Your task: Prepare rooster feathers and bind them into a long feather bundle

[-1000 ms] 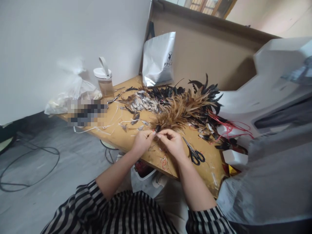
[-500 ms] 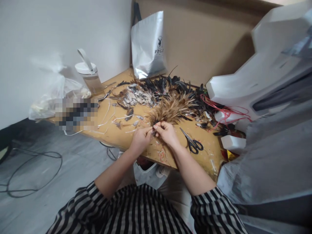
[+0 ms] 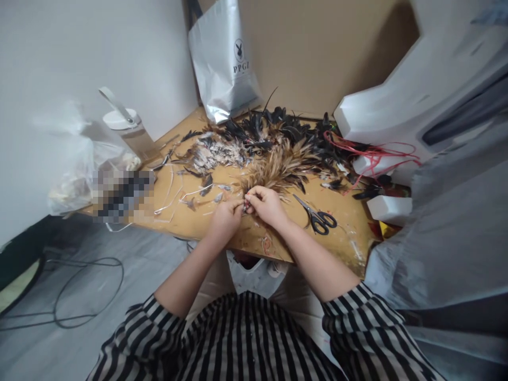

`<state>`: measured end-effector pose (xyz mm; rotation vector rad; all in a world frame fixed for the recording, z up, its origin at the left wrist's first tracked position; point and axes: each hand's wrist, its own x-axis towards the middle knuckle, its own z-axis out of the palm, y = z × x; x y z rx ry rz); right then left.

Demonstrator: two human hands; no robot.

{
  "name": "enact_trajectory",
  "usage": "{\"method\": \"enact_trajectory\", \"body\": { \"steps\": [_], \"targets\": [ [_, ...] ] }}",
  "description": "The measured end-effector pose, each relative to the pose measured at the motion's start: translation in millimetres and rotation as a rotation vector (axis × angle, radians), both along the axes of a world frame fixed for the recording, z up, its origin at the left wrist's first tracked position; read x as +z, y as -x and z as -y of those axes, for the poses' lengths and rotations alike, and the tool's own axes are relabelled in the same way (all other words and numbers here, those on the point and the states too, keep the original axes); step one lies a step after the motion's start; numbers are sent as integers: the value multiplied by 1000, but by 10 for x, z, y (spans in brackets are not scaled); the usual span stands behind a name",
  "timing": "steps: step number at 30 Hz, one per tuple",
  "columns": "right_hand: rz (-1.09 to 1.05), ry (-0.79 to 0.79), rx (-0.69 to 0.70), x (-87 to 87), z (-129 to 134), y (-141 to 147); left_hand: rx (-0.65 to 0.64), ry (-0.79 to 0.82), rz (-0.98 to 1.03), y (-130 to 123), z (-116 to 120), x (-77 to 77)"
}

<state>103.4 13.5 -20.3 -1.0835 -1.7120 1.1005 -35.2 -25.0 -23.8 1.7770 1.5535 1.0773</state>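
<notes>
A fringe of brown feathers (image 3: 278, 163) lies on the yellowish-brown table, its near end running to my fingertips. My left hand (image 3: 224, 221) is closed in a pinch at that end. Right beside it, my right hand (image 3: 266, 205) is also closed, thumb and forefinger pinching the same end. A small dark and reddish bit shows between the fingertips, too small to make out. Black-handled scissors (image 3: 318, 217) lie to the right of my right hand, blades partly spread. Behind the fringe are black feathers (image 3: 273, 123) and a pale, fluffy heap of feathers (image 3: 216, 152).
A silver bag (image 3: 226, 63) stands at the back. Left of it are a lidded bottle (image 3: 133, 132) and a clear plastic bag (image 3: 75, 182). Red cord (image 3: 381, 156) hangs over white foam at right. White strings (image 3: 170, 198) and loose feathers litter the table's left side.
The camera view has shifted, so the back items sit further left and higher. Both hands stay pinched together at the feather fringe's end, with only slight finger movement.
</notes>
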Motion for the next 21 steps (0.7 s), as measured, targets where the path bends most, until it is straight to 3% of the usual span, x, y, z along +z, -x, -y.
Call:
{"method": "enact_trajectory", "body": {
  "steps": [3, 6, 8, 10, 13, 16, 19, 21],
  "targets": [
    [52, -54, -30, 7, -2, 5, -72, 95, 153, 64, -13, -9],
    [99, -114, -30, 48, 23, 4, -172, 308, 400, 168, -23, 25],
    [119, -113, -12, 70, 39, 6, -249, 422, 428, 241, -46, 101],
    [133, -92, 2, 81, 50, 11, -298, 433, 231, 294, -93, 208],
    [155, -68, 13, 83, 57, 24, -379, 224, -246, 317, -199, 369],
    [169, -68, 11, 73, 53, 31, -421, 73, -539, 308, -288, 495],
    [159, -53, 23, 56, 42, 26, -417, 8, -591, 321, -309, 587],
    [144, -43, 35, 45, 31, 16, -450, 9, -464, 335, -278, 613]
  ]
}}
